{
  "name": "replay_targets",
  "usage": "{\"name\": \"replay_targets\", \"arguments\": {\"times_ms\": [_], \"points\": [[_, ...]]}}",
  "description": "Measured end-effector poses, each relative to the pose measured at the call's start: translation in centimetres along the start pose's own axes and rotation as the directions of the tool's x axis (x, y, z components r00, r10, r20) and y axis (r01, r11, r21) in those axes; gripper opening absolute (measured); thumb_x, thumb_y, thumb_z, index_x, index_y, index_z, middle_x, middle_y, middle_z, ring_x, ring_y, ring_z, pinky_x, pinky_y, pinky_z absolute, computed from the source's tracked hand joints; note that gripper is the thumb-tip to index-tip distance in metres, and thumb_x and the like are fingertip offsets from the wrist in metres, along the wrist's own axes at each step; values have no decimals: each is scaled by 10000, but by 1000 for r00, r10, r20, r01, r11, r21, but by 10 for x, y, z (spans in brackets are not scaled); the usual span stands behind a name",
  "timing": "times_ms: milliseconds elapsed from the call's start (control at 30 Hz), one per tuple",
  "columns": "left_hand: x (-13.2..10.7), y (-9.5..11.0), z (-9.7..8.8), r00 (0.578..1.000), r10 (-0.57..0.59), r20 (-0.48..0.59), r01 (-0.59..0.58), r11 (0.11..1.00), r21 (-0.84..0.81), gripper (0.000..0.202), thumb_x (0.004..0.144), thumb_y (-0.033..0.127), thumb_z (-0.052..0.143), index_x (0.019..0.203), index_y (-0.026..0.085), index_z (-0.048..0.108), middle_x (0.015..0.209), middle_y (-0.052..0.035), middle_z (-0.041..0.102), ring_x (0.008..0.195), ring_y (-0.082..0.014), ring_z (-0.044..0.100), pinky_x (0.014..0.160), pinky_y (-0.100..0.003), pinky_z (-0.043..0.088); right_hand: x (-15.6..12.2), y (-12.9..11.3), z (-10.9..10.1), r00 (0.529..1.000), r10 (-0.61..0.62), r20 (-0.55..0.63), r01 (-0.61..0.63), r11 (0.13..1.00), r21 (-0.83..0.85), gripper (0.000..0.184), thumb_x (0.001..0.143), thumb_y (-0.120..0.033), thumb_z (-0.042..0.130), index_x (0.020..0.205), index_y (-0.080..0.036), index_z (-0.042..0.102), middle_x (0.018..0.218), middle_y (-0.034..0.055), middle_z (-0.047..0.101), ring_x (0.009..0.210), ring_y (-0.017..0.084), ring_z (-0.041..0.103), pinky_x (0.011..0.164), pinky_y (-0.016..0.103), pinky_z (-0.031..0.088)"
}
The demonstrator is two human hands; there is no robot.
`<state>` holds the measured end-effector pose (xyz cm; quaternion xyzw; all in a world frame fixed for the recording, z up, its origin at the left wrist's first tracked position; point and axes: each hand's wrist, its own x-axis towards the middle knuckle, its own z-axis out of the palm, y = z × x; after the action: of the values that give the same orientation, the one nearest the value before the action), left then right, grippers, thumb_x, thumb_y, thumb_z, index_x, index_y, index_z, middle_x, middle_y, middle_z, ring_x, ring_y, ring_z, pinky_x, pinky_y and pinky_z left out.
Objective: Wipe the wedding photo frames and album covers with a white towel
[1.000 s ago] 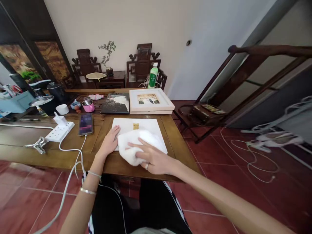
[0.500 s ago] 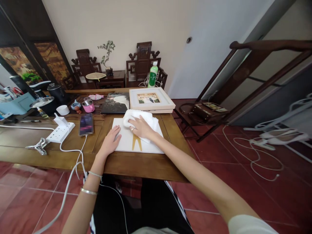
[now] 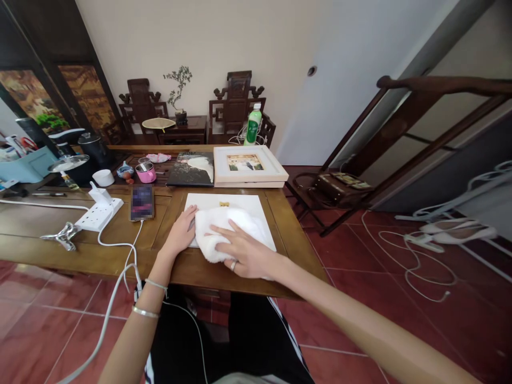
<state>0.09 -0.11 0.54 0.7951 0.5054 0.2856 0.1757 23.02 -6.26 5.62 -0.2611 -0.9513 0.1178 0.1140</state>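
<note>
A white flat panel (image 3: 262, 213) lies on the wooden table, with a small gold piece (image 3: 224, 204) showing near its far edge. Bunched over the panel's near part is a white towel (image 3: 212, 226), which overhangs the front edge. My right hand (image 3: 248, 253), a ring on one finger, holds the towel from above, its fingers spread and pressed into the cloth. On the panel's left edge rests my left hand (image 3: 182, 232), fingers extended, close to the towel. The towel hides the middle of the panel.
Behind the panel are a white picture frame (image 3: 276, 166) and a dark picture panel (image 3: 182, 169). A phone (image 3: 142, 202), a power strip (image 3: 100, 213), a pink cup (image 3: 146, 172) and a silver metal stand (image 3: 64, 236) occupy the left. Cables hang over the table's front edge.
My right hand has drawn the towel toward me, from the panel's far part to its near edge. The long gold legs are now covered; a gold piece farther back is exposed. My left hand stays.
</note>
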Motion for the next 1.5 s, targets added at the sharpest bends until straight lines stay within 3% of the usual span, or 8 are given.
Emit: {"name": "replay_targets", "arguments": {"times_ms": [233,367,567,767,933,1200,1367,1500], "points": [[-1,3,2,998,-49,-32,48,999,-9,479,905,328,418,1322,113,516,1452,-138,434,1386,-242,342,1165,-424,229,46,60,-6,960,251,-126,-252,968,10,295,854,-178,423,1089,-178,601,1233,120,622,1195,266,524,1096,534,234],[0,8,-2,994,-42,-105,34,996,-78,466,926,345,388,1307,120,532,1421,-127,479,1342,-235,416,1146,-418,274,81,57,3,897,388,-211,-396,918,5,337,880,-200,358,1118,-154,593,1240,174,606,1248,339,455,1014,660,230],[-1,20,-12,917,-144,-373,38,960,-276,514,976,433,266,1300,137,534,1385,-96,528,1309,-195,458,1118,-364,330,74,9,13,985,115,-128,-117,993,-10,271,798,-176,484,1012,-195,649,1275,141,600,1363,291,330,1071,642,143],[-3,21,-10,938,-104,-329,19,967,-253,529,979,442,265,1264,117,570,1346,-111,563,1282,-213,492,1108,-370,349,22,-9,-1,995,-99,-15,101,987,122,257,735,-106,476,890,-201,658,1253,129,620,1312,238,423,1122,548,150],[-1,14,-4,988,-13,-155,-1,996,-89,482,961,395,327,1248,106,585,1370,-126,534,1320,-224,447,1136,-380,309,8,33,-11,979,201,-26,-189,952,241,281,782,-176,425,943,-183,655,1205,110,645,1309,308,411,1040,500,329],[-1,4,1,996,-29,-89,27,999,-26,430,906,316,415,1245,118,591,1372,-131,528,1334,-245,425,1142,-428,290,78,82,-14,866,460,-197,-364,849,384,327,850,-187,331,917,-143,648,1097,92,675,1045,288,578,901,407,438],[-1,4,-3,995,-2,-103,2,1000,-9,401,888,296,431,1208,144,620,1326,-116,578,1278,-250,496,1117,-432,334,131,70,-10,901,400,-167,-317,870,377,263,938,-270,437,1023,-135,647,1111,58,646,1031,277,587,896,410,471],[-1,2,-4,994,-3,-107,2,1000,-8,408,888,304,428,1215,146,614,1341,-113,566,1277,-252,496,1110,-439,343,134,71,-13,916,371,-152,-296,881,369,343,900,-379,570,1153,-149,586,1175,47,587,1012,265,593,843,426,517]]}}
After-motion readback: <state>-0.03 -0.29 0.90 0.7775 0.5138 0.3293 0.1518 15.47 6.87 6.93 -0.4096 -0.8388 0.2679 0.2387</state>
